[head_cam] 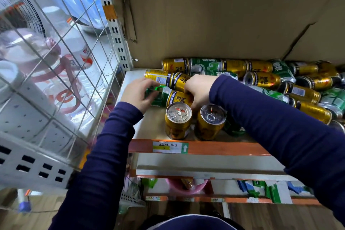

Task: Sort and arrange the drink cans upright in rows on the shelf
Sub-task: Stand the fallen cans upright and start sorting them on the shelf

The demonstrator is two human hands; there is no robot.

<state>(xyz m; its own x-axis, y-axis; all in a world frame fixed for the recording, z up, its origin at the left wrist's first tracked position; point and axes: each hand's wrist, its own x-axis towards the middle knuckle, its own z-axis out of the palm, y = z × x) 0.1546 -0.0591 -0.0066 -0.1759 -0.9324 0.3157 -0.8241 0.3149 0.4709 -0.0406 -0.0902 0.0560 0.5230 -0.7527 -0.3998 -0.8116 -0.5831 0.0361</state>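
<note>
Two gold cans stand upright at the shelf's front edge, one [178,120] on the left and one [211,121] beside it. Behind them lies a green can [158,97] on its side; my left hand [139,93] curls round its left end. My right hand [198,89] grips a lying gold can [177,98] just behind the upright pair. Another gold can [158,76] lies further back. A heap of several gold and green cans [280,82] lies on its side along the back and right of the shelf [149,129].
Brown cardboard [214,15] forms the shelf's back wall. An orange front rail [214,147] carries a price label. A white wire grid [61,46] and slotted upright [115,30] stand at the left, with large water bottles behind. A lower shelf holds a pink bowl [186,186] and cartons.
</note>
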